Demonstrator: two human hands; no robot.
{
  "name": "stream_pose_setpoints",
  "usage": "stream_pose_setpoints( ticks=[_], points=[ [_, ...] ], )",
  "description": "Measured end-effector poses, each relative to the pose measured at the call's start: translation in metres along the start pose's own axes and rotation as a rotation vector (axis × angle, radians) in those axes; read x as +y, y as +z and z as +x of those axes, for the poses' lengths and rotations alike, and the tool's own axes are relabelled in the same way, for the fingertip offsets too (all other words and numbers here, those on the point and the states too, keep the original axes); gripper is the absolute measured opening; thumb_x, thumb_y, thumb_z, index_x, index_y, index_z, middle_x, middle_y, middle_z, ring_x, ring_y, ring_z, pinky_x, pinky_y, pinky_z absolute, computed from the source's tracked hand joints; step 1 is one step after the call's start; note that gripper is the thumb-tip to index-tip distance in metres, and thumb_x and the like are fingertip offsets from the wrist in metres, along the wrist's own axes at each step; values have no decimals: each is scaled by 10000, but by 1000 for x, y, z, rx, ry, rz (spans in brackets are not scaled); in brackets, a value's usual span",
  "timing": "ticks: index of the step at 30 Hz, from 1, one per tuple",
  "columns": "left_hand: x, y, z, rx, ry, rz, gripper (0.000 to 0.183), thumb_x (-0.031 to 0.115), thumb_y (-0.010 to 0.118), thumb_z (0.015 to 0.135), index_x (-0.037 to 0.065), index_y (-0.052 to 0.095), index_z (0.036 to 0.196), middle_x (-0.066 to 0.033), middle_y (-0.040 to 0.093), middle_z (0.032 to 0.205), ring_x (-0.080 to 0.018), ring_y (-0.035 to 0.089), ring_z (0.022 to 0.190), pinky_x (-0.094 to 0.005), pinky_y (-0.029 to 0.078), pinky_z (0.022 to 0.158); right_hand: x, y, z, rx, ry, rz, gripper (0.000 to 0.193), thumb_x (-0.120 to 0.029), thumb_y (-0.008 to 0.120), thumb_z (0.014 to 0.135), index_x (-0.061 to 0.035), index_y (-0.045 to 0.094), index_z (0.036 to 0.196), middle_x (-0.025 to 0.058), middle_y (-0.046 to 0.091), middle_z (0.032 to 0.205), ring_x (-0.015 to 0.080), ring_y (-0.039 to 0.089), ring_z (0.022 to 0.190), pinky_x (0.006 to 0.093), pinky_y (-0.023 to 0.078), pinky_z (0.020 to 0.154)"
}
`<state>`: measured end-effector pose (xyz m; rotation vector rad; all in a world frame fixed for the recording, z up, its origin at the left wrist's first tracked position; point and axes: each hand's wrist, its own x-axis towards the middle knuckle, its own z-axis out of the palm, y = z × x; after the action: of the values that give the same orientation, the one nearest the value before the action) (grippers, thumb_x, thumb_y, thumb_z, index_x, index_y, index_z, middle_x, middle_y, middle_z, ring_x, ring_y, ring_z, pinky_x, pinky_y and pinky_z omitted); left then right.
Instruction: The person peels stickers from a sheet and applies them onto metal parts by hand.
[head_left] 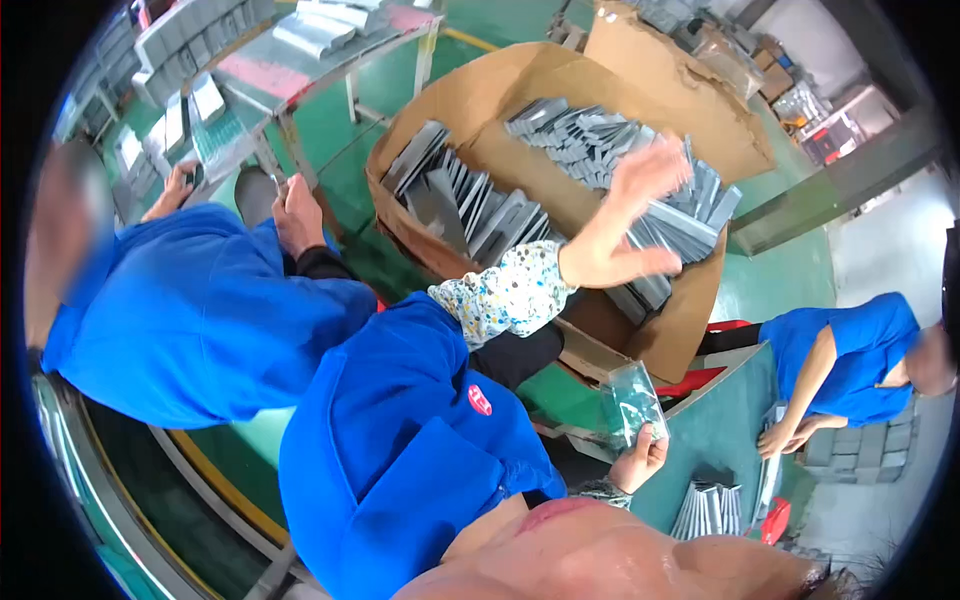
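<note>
My left hand, in a patterned cuff, reaches out over a big cardboard box. Its fingers are spread and smeared by motion, with nothing visible in them. Beneath it lie grey, metal-looking strips, stacked in rows inside the box. More angled grey pieces fill the box's left part. Lower down, near the box's front edge, my right hand pinches a clear, shiny plastic piece between thumb and fingers. Whether that piece is a bag or a stiff sheet I cannot tell.
At my left a co-worker in blue holds small things near a table. Another person in blue works at a green-topped table on the right, beside a stack of grey strips. A beam crosses behind the box.
</note>
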<state>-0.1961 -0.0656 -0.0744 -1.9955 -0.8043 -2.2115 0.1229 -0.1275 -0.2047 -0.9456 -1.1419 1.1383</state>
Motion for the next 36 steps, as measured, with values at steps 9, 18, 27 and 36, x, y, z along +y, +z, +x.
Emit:
stream_pose_setpoints(
  ticks=[9, 18, 27, 36],
  points=[
    [50, 54, -105, -330, -58, -198, 280, 128, 751, 736, 77, 500, 624, -53, 463, 589, -238, 494, 481, -346, 365, 426, 14, -22, 2, -26, -13, 193, 117, -31, 598, 874, 6, 590, 984, 51, 623, 904, 90, 546, 794, 227, 425, 739],
    [54, 56, -112, -275, -117, -130, 380, 4, 690, 743, 84, 365, 562, -45, 406, 529, -240, 445, 416, -354, 310, 394, 15, -24, 6, -15, 27, 185, 138, -43, 618, 866, 10, 586, 990, 49, 621, 901, 81, 548, 785, 209, 438, 726],
    [63, 49, -113, -404, 10, -73, 343, 29, 673, 755, 84, 391, 567, -48, 467, 574, -249, 493, 463, -346, 370, 410, 16, -27, 6, -14, 6, 164, 99, -51, 622, 861, 1, 598, 941, 19, 605, 855, 54, 502, 724, 178, 388, 663],
    [55, 47, -121, -426, 8, -58, 377, 7, 716, 700, 106, 379, 561, -29, 414, 529, -218, 426, 396, -344, 295, 368, 16, -25, 15, 36, 13, 165, 119, -19, 600, 869, -8, 593, 987, 24, 625, 905, 68, 558, 781, 199, 436, 690]
  ],
)
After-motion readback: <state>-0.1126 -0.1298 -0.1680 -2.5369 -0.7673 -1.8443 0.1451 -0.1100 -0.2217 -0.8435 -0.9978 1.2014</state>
